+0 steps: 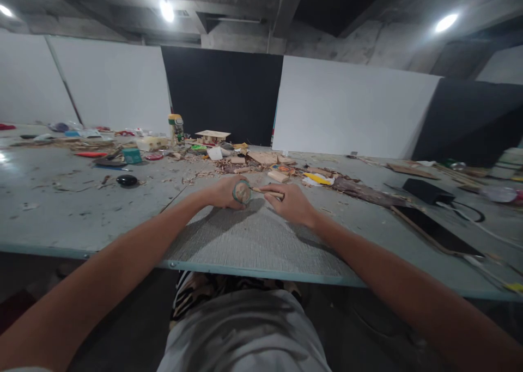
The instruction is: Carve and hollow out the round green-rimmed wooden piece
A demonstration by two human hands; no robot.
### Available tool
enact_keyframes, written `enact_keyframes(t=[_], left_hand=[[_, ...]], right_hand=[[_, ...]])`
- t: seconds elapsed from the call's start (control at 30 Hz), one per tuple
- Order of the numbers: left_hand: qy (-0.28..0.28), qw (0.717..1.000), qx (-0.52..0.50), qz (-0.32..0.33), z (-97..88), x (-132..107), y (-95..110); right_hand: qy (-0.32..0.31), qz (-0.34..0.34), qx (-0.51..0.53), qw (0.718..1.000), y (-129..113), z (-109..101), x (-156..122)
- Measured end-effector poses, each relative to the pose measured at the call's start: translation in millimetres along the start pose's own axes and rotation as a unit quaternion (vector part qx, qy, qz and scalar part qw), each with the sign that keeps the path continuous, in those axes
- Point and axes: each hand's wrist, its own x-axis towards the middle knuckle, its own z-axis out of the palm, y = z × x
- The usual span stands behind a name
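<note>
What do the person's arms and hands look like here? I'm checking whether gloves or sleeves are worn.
Both forearms are bare, with no sleeves reaching them. The left hand and right hand wear no gloves. No watch, bracelet or ring is visible; the fingers are too small to check closely.

Both forearms are bare, with no sleeves, watch or rings showing on the hands. A light grey garment (245, 334) covers the lap; just above it shows black-and-cream zebra-striped fabric (200, 287).
</note>
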Motion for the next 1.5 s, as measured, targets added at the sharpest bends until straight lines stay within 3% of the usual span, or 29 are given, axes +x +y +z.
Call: enact_keyframes(t=[0.17, 0.37, 0.53, 0.67, 0.77, 1.07, 1.23, 1.37, 1.5], left_hand=[[0.044, 0.999, 0.012, 0.020, 5.0, 2, -2], [0.106, 0.994, 0.022, -0.014, 2.1, 1, 3], [0.127, 0.991, 0.039, -0.018, 2.6, 0, 7], [0.092, 0.995, 0.045, -0.015, 6.9, 1, 6], [0.069, 0.997, 0.025, 0.018, 8.8, 1, 5], [0.111, 0.993, -0.002, 0.034, 13.3, 4, 5], [0.078, 0.997, 0.000, 0.025, 12.4, 2, 4], [0.053, 0.997, 0.008, 0.058, 8.1, 1, 4], [0.029, 0.996, 0.005, 0.087, 4.7, 1, 6]], right_hand=[[-0.034, -0.003, -0.013, 0.999, 0, 2, -1], [-0.003, 0.013, 0.034, 0.999, -9, 5, -5], [-0.003, 0.029, 0.069, 0.997, -20, 5, -7], [-0.005, 0.033, 0.089, 0.995, -25, 6, -8], [0.032, 0.025, 0.112, 0.993, -25, 8, -7], [0.081, 0.059, 0.125, 0.987, -26, 6, -7], [0.035, 0.051, 0.123, 0.990, -24, 5, -7], [0.008, 0.014, 0.115, 0.993, -14, 1, -3], [-0.032, 0.037, 0.142, 0.989, -4, -5, 1]])
